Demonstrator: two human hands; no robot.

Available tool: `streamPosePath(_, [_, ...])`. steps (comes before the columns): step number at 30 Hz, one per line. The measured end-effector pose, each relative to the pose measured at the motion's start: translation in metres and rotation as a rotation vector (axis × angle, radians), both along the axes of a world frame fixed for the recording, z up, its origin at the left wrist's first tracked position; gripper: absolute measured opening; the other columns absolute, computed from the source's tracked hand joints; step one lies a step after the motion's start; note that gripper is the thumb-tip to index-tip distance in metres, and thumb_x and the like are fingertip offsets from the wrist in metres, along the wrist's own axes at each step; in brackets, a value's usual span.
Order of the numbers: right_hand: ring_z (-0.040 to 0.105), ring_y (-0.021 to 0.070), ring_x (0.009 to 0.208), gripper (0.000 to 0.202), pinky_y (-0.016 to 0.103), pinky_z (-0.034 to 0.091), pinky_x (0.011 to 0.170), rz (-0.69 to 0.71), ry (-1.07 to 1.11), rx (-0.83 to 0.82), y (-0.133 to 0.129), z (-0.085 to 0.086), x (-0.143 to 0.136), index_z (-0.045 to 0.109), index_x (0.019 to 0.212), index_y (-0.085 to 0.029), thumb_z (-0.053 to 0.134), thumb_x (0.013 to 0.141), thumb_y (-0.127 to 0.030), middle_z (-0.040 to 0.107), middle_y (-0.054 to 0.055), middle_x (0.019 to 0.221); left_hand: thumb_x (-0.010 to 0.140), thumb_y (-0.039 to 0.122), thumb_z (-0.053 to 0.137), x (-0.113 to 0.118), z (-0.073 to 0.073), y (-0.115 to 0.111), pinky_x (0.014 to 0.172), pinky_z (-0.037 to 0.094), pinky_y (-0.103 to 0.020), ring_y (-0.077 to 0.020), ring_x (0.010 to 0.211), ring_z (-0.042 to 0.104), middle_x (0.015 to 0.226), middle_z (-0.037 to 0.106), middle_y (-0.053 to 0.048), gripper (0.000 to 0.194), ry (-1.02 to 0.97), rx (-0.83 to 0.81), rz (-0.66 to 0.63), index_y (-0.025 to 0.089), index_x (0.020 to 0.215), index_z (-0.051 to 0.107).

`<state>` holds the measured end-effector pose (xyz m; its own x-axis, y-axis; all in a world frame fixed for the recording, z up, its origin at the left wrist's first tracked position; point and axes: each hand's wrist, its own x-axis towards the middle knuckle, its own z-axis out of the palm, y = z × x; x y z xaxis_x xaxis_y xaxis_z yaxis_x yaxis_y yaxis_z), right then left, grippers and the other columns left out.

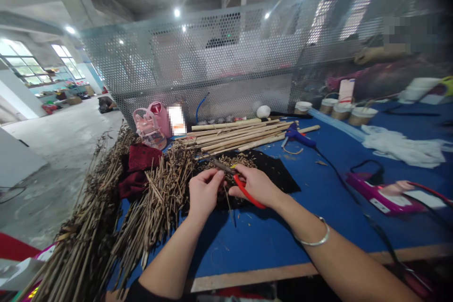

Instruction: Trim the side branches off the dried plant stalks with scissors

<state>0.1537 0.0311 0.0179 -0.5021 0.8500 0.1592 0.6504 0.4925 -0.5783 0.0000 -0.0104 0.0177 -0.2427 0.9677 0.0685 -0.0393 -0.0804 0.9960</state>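
Observation:
My right hand (256, 184) is wrapped round a pair of red-handled shears (247, 192), whose dark blades point left and away from me. Just left of them, the fingers of my left hand (206, 191) pinch a thin dried stem (229, 203), which hangs down between my hands. The blades lie close to the left fingertips; whether they touch the stem, I cannot tell. Under both hands spreads a black cloth (279, 174) with a heap of brown dried clippings (244, 160). Left of my left hand lies a pile of dried stalks (159, 198) with seed heads.
Peeled sticks (244, 137) lie across the back of the blue table (269, 245), with a blue glue gun (299, 137) at their right end. A larger stalk bundle (85, 217) lines the left edge. Cords and a purple power strip (382, 196) occupy the right. Perforated metal panels (198, 56) stand behind.

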Motion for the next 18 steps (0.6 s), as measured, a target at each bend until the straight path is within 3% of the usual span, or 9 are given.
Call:
streamPosePath(4, [0.048,0.0123,0.060,0.041,0.022,0.033,0.053,0.029,0.024,0.016,-0.0015,-0.0005,-0.0013,0.043,0.078,-0.021,0.064,0.063,-0.053,0.056,-0.001,0.071,0.066,0.036,0.064,-0.0008,-0.0018,0.0005,0.046,0.040,-0.020,-0.0108,0.047,0.053,0.056,0.063,-0.004,0.026,0.051,-0.001,0.000,0.010,0.068,0.066])
streamPosePath(11, [0.050,0.0115,0.057,0.037,0.021,0.033,0.051,0.037,0.118,-0.065,-0.0002,-0.0083,-0.0033,0.041,0.070,-0.020,0.061,0.067,-0.051,0.057,-0.001,0.065,0.065,0.036,0.065,-0.0008,-0.0004,0.0002,0.048,0.042,-0.020,-0.0112,0.049,0.054,0.057,0.063,-0.003,0.026,0.016,0.007,0.012,0.011,0.073,0.068])
streamPosePath(14, [0.045,0.0102,0.053,0.037,0.021,0.030,0.049,0.013,0.074,-0.041,0.0008,-0.0065,-0.0019,0.042,0.068,-0.020,0.060,0.067,-0.052,0.053,-0.003,0.060,0.064,0.035,0.066,-0.0003,0.0018,0.0004,0.049,0.043,-0.021,-0.0113,0.049,0.055,0.058,0.064,-0.003,0.027,0.001,0.001,0.026,0.011,0.077,0.069])
streamPosePath(18, [0.042,0.0102,0.053,0.039,0.021,0.029,0.050,0.027,-0.005,0.029,0.0005,-0.0005,0.0007,0.045,0.074,-0.020,0.063,0.064,-0.053,0.052,-0.002,0.062,0.064,0.033,0.065,-0.0004,0.0023,0.0017,0.048,0.041,-0.019,-0.0099,0.048,0.053,0.056,0.062,-0.002,0.022,0.026,0.014,0.040,0.011,0.069,0.069])
